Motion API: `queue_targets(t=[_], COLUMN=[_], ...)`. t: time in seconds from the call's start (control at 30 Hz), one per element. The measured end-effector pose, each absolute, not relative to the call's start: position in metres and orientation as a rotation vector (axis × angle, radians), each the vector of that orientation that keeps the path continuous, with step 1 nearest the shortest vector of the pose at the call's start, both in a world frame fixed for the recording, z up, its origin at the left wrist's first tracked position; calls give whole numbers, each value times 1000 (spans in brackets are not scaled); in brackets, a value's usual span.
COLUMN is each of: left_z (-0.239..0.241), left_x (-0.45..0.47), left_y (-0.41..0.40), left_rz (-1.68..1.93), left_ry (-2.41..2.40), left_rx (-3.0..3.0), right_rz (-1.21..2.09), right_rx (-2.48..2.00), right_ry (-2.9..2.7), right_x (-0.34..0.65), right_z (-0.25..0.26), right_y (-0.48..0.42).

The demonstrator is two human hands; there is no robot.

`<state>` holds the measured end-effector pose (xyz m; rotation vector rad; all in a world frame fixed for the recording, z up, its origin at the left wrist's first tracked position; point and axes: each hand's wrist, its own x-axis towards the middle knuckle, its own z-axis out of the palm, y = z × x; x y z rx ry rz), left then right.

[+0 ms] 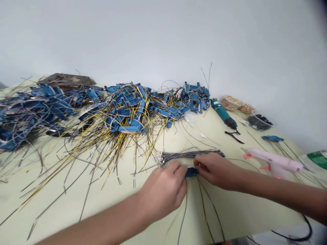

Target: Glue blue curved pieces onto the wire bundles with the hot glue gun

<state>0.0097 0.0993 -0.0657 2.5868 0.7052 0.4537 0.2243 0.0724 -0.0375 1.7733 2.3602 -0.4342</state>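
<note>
A small blue plastic part [191,172] with dark and yellow wires hanging from it lies between my two hands near the table's front. My left hand [165,189] is closed on its left end, fingers pinched together. At its right end, my right hand [217,169] is also closed, with the fingertips curled and partly hidden. Just behind the hands lies a bundle of grey wires [184,155] tied in the middle, with shiny tips at its left end.
A big heap of blue wired parts [127,105] spreads along the wall. On the right are a teal power tool [223,114], cutters [235,136], tubs of small pieces [231,102], a dark-filled tub [259,121] and a pink glue gun [277,161] with a red light.
</note>
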Motion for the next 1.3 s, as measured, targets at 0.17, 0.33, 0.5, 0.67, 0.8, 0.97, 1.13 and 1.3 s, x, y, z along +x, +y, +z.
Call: queue_targets(t=[0.17,0.33,0.5,0.67,0.8,0.97,1.13,1.3], left_z=[-67,-67,-68,-68,-68,-69,-70,-69], left_x=[10,11,10,10,10,10,9,9], left_y=[99,100,100,100,101,100,101,101], left_rz=[463,475,481,488,493,496,492,502], left_ry=[696,700,692,690,691,687,690,694], left_rx=[2588,2585,2588,2590,2597,2597,2592,2589], right_rz=[-435,-446,-463,-471,-476,-484,-497,-519], right_rx=[1771,1780,1793,1803,1805,1808,1819,1838], right_ry=[2373,2383,2392,2386,2380,2388,2403,2400], right_x=[225,225,225,225,225,225,226,227], right_z=[-38,-39,-39,-39,-39,-39,-39,-41], right_y=[71,71,72,71,71,72,73,71])
